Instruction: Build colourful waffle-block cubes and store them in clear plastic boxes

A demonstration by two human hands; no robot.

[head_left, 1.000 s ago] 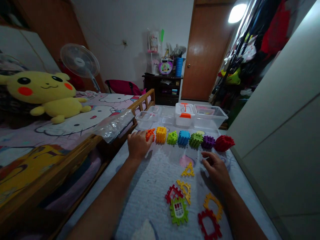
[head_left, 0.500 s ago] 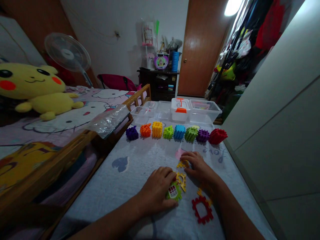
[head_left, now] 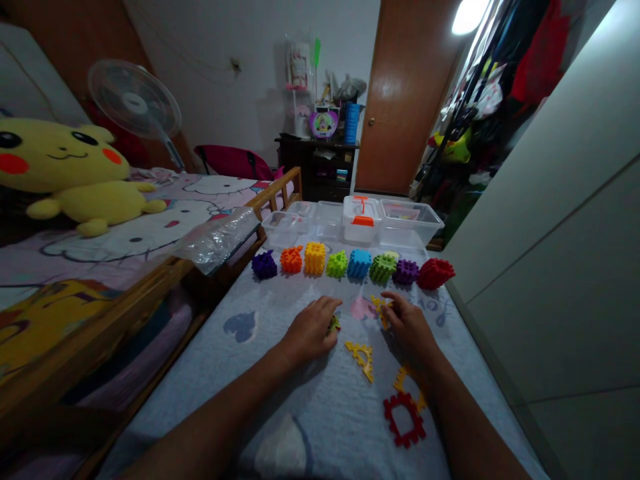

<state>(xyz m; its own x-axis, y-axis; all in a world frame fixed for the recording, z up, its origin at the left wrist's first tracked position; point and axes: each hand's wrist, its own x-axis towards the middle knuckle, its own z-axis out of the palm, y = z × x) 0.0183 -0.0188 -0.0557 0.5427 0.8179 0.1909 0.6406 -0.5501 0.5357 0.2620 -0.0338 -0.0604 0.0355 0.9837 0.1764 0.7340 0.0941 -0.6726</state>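
My left hand [head_left: 311, 329] is closed around a green toy building piece [head_left: 333, 325], most of which my fingers hide. To its right, my right hand [head_left: 407, 325] grips a yellow notched building piece [head_left: 379, 307] between thumb and fingers, raised off the cloth. Between my forearms a yellow triangular piece [head_left: 361, 359] with a toothed edge lies flat. Beside my right forearm rest a red square frame piece [head_left: 404, 420] and another yellow piece [head_left: 401, 379], the latter partly covered by my arm.
Stacks of coloured pieces line up across the cloth, from a dark purple stack [head_left: 264, 265] to a red stack [head_left: 436, 273]. Behind them stand clear plastic boxes [head_left: 411, 230] and a lidded box [head_left: 361, 230]. A wooden bed rail [head_left: 165, 283] borders the left, a pale cabinet [head_left: 555, 267] the right.
My left hand has lifted the green piece away from the yellow triangle, up and left. My right hand has picked up its yellow piece and moved slightly right.
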